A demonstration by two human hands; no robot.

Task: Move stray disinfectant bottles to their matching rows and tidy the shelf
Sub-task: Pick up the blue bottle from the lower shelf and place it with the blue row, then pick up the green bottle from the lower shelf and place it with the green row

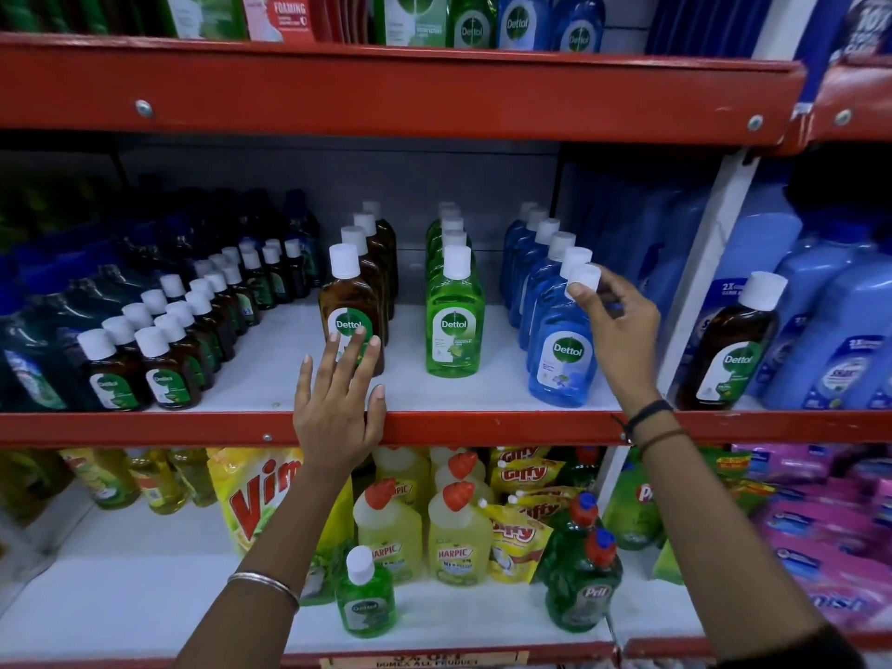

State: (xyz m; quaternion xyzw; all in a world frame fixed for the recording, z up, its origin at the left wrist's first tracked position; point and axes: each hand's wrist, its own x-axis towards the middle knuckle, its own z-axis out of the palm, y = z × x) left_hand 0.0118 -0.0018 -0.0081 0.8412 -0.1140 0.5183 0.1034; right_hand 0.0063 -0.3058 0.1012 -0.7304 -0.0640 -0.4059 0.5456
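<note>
On the middle shelf stand three rows of Dettol bottles: brown (350,306), green (453,325) and blue (560,350). My left hand (338,403) is spread flat, fingertips touching the front brown bottle's label, thumb on the red shelf edge (482,427). My right hand (622,325) pinches the white cap of the front blue bottle. A stray brown bottle (729,350) stands at the right among light blue bottles. A stray green Dettol bottle (365,601) stands on the lower shelf in front of the Harpic bottles.
Small brown Dettol bottles (145,364) fill the middle shelf's left side. A white upright (700,263) divides the shelf from large light blue bottles (830,340). Below are Vim pouches (260,499), Harpic bottles (453,538), Pril bottles (584,581) and pink packs (820,548).
</note>
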